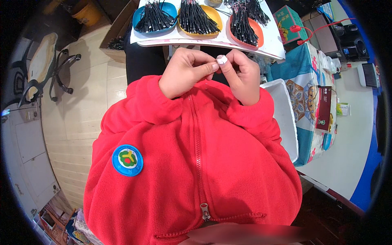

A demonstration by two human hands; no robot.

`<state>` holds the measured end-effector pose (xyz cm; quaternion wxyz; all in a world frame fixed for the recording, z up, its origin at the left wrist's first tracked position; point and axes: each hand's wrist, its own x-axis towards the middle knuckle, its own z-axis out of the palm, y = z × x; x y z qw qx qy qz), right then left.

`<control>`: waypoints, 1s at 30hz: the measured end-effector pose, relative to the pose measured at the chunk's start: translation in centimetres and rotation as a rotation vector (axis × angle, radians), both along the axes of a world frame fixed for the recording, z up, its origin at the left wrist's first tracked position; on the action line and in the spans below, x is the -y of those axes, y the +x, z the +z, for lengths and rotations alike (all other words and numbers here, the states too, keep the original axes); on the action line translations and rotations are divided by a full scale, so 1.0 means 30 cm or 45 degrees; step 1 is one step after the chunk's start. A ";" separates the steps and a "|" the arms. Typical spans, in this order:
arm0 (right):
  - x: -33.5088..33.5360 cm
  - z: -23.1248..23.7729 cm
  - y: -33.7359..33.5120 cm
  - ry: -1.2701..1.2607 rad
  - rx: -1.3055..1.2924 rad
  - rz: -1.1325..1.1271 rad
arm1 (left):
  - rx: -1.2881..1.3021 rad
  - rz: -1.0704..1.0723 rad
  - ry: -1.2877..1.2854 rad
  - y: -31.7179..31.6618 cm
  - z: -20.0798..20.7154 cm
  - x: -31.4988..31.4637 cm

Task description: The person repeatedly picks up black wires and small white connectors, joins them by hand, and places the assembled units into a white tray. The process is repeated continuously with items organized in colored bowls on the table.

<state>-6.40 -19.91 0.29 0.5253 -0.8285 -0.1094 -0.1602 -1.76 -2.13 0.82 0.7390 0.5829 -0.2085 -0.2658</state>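
Observation:
In front of my chest, just off the table's near edge, both hands meet fingertip to fingertip. My left hand (183, 70) is closed in a pinch, thumb against the index finger. Closed too, my right hand (243, 77) has a white wrap (221, 59) round its thumb tip. Whatever lies between the fingers is too small or hidden to name. Beyond them stand a blue tray (152, 32), a yellow tray (219, 19) and an orange-red tray (260, 32). Black cables with metal plugs (197, 19) lie in bunches in all three.
The white table (183, 42) carries the trays. At its left is a cardboard box (116, 53); at my right, a white foam box (286, 110). Further right stand a cloth-covered table (281, 67) and a green carton (288, 26). A wheeled chair (43, 65) stands far left.

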 end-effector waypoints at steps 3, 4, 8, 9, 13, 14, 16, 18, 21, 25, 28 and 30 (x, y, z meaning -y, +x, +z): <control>-0.018 -0.027 -0.010 0.030 0.131 -0.048 | -0.053 -0.033 -0.035 -0.006 0.002 0.001; -0.029 -0.037 -0.011 0.116 0.147 -0.046 | -0.072 -0.039 -0.030 -0.010 0.001 0.003; 0.015 -0.025 -0.008 0.294 0.207 -0.267 | -0.079 -0.012 -0.016 -0.021 -0.003 -0.008; 0.061 -0.009 0.015 0.623 0.254 -0.313 | -0.114 0.000 -0.042 -0.022 -0.002 -0.028; 0.135 0.016 -0.022 0.346 -0.042 -0.139 | -0.270 -0.085 -0.041 -0.013 -0.008 -0.058; 0.133 0.015 -0.030 0.235 -0.044 0.050 | -0.288 -0.112 -0.063 -0.014 -0.010 -0.058; 0.115 0.015 -0.040 -0.149 0.111 0.050 | -0.318 -0.155 -0.115 -0.009 -0.013 -0.052; 0.090 0.025 -0.044 -0.355 0.228 0.064 | -0.360 -0.184 -0.116 -0.002 -0.012 -0.049; 0.063 0.048 -0.012 -0.406 0.522 0.175 | -0.367 -0.214 -0.110 0.006 -0.008 -0.047; 0.047 0.058 -0.010 -0.372 0.595 0.170 | -0.345 -0.231 -0.088 0.000 -0.010 -0.043; 0.045 0.051 -0.017 -0.368 0.557 0.139 | -0.324 -0.264 -0.076 -0.001 -0.008 -0.047; 0.045 0.048 -0.022 -0.389 0.581 0.156 | -0.345 -0.280 -0.102 -0.006 -0.004 -0.047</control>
